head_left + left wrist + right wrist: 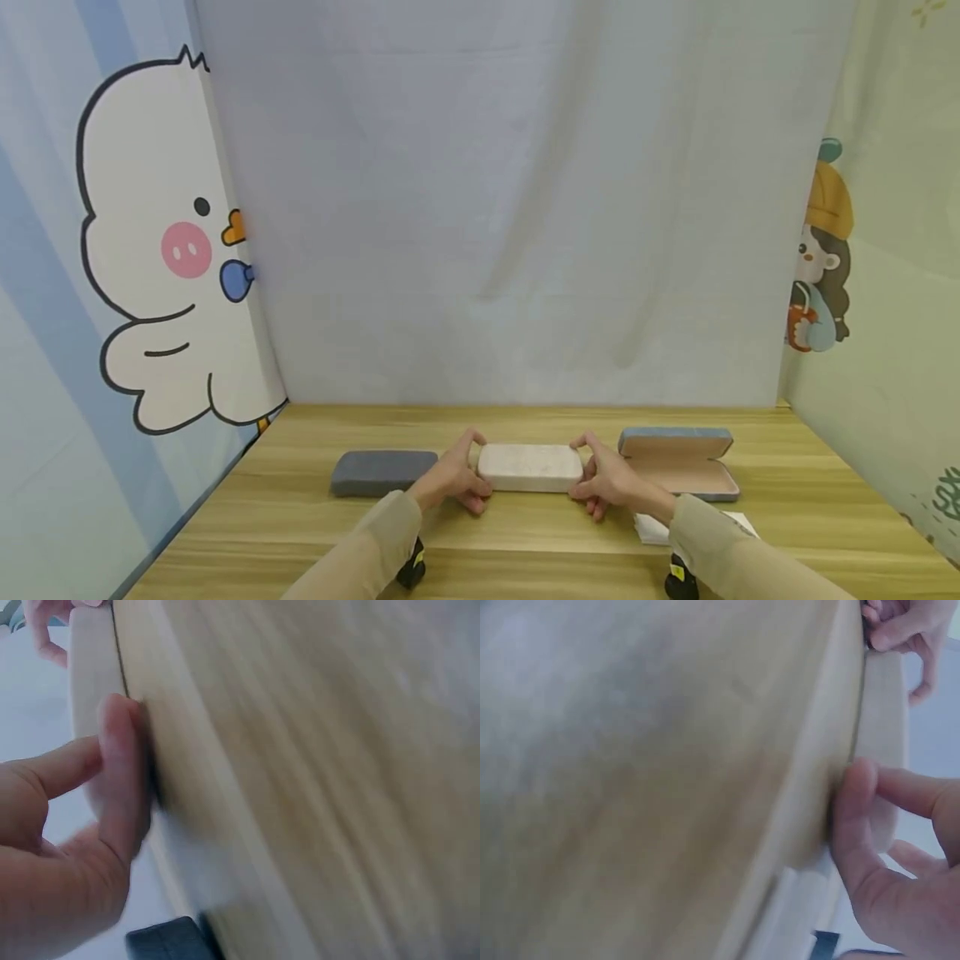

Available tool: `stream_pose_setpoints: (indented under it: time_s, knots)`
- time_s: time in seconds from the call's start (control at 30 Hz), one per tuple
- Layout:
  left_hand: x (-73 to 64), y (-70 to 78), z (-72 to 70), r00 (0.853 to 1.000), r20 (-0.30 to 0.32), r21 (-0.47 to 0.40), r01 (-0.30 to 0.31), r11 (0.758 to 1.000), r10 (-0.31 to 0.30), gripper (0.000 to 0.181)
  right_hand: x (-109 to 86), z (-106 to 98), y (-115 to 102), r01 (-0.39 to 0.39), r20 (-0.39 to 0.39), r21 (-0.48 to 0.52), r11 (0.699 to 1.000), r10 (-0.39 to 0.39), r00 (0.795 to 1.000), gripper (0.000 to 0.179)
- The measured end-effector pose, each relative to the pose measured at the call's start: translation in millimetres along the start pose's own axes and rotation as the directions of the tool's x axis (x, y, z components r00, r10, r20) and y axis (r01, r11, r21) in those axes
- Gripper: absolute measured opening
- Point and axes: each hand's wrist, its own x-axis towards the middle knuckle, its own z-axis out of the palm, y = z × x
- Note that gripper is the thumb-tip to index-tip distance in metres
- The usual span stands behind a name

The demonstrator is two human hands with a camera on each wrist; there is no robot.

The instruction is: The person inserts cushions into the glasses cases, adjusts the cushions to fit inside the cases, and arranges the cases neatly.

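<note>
A closed white glasses case (529,468) lies on the wooden table, between both hands. At its left end my left hand (454,475) grips it, thumb at the near corner and a finger at the far one. The right hand (609,482) grips the opposite end in much the same way. Up close in the left wrist view, the thumb (120,742) lies along the case's side. From the right wrist, the pale case (885,712) shows with fingers at both ends.
Left of the white case is a closed grey glasses case (375,472), partly behind the left hand. An open blue glasses case (675,435) with a pinkish lining stands at the right. White folded sheets (651,530) lie partly under the right forearm. A pale curtain (525,250) hangs behind the table.
</note>
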Motion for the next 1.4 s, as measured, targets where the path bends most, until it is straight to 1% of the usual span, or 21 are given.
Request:
stream_pose_setpoints:
  time_s: [0.1,0.17,0.2,0.23,0.3,0.37,0.47,0.57,0.63,0.7,0.77,0.87,0.93,1.0,1.07,1.17,1.27,1.4]
  knots:
    - [-6.3,6.5,0.4,0.998,-0.053,0.04,0.026,0.999,-0.024,0.078,-5.7,-3.7,-6.0,-0.007,-0.004,-0.015,1.0,0.007,1.0,0.069]
    - [-11.2,12.7,0.6,0.996,-0.081,0.057,0.027,0.998,-0.022,0.074,-10.1,-8.0,-10.5,-0.013,-0.016,-0.016,1.0,0.013,1.0,0.068]
    - [-13.5,16.3,1.0,0.996,-0.09,0.061,0.018,0.998,-0.012,0.069,-12.3,-11.0,-12.2,-0.013,-0.026,-0.014,1.0,0.013,1.0,0.066]
    - [-15.4,20.2,1.6,0.996,-0.094,0.063,0.004,0.998,0.002,0.065,-14.9,-14.3,-14.3,-0.01,-0.034,-0.009,1.0,0.01,0.999,0.064]
    - [-19.5,29.0,5.0,0.996,-0.08,0.049,-0.024,0.998,0.028,0.059,-20.7,-22.3,-18.0,-0.004,-0.043,0.009,1.0,0.004,0.999,0.059]
    - [-21.9,37.0,11.7,0.998,-0.044,0.01,-0.039,0.999,0.04,0.055,-27.7,-31.5,-21.4,-0.001,-0.043,0.044,0.999,0.003,0.999,0.057]
    - [-22.7,46.2,28.9,0.999,0.03,-0.088,-0.043,0.995,0.045,0.052,-40.8,-45.7,-25.5,-0.011,-0.031,0.105,0.994,0.015,0.999,0.059]
    - [-20.3,50.9,51.4,0.995,0.096,-0.194,-0.011,0.981,0.03,0.05,-55.2,-59.0,-26.2,-0.03,-0.032,0.148,0.988,0.035,0.999,0.059]
    - [-18.4,53.3,67.1,0.991,0.133,-0.245,0.021,0.969,0.012,0.048,-65.3,-67.0,-23.4,-0.041,-0.046,0.158,0.987,0.049,0.998,0.058]
    - [-17.3,55.3,82.4,0.987,0.164,-0.268,0.048,0.962,-0.003,0.047,-75.1,-74.3,-18.2,-0.059,-0.072,0.167,0.984,0.071,0.995,0.054]
    - [-16.4,57.2,97.4,0.983,0.185,-0.273,0.068,0.96,-0.017,0.046,-85.3,-81.9,-10.9,-0.073,-0.085,0.18,0.981,0.089,0.992,0.046]
    - [-14.8,58.8,118.2,0.973,0.227,-0.295,0.1,0.95,-0.032,0.045,-101.8,-94.3,0.9,-0.094,-0.082,0.201,0.975,0.112,0.99,0.033]
    - [-12.9,58.8,131.0,0.97,0.239,-0.319,0.123,0.94,-0.046,0.043,-112.3,-102.8,8.9,-0.114,-0.065,0.203,0.972,0.13,0.989,0.03]
    - [-11.1,58.4,141.8,0.969,0.239,-0.34,0.144,0.929,-0.063,0.041,-122.1,-110.5,16.7,-0.148,-0.055,0.189,0.971,0.161,0.985,0.033]
    - [-8.7,58.3,151.2,0.972,0.222,-0.362,0.155,0.919,-0.076,0.038,-130.6,-117.6,24.3,-0.182,-0.052,0.164,0.97,0.192,0.98,0.039]
    - [-5.4,60.1,162.5,0.98,0.175,-0.385,0.157,0.91,-0.095,0.037,-141.4,-125.6,34.4,-0.222,-0.052,0.124,0.967,0.23,0.972,0.044]
    - [-2.2,62.6,171.2,0.984,0.14,-0.41,0.162,0.897,-0.113,0.036,-149.7,-130.6,43.1,-0.263,-0.047,0.104,0.959,0.269,0.962,0.042]
    - [1.6,64.6,180.7,0.984,0.112,-0.434,0.172,0.885,-0.136,0.033,-157.2,-131.8,51.3,-0.327,-0.042,0.087,0.941,0.331,0.943,0.04]
